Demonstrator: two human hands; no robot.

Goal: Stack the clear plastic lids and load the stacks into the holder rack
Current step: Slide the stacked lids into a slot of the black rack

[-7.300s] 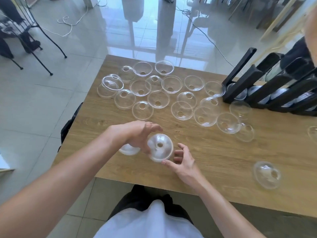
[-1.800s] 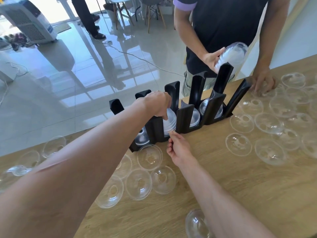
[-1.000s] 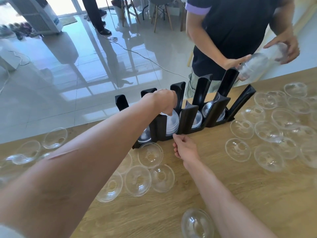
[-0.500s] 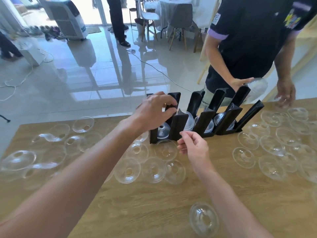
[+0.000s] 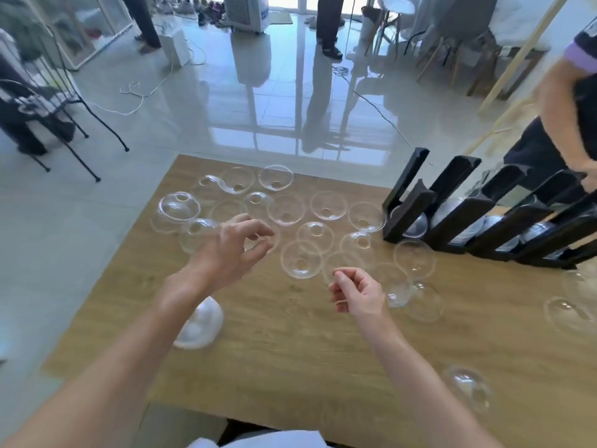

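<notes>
Both hands are hanging empty, left hand (image 5: 231, 253) and right hand (image 5: 357, 294) loosely curled; having left the holder rack (image 5: 468, 218), they are hovering over loose lids (image 5: 302, 258), starting another stack.

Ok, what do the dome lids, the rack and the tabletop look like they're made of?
Dome lids: thin clear plastic, glossy; the wood shows through them and their rims catch glints.
Rack: looks like black moulded plastic with a matt finish, though painted metal can't be ruled out.
Tabletop: wood or wood-look laminate, light brown grain, smooth low sheen.
</notes>
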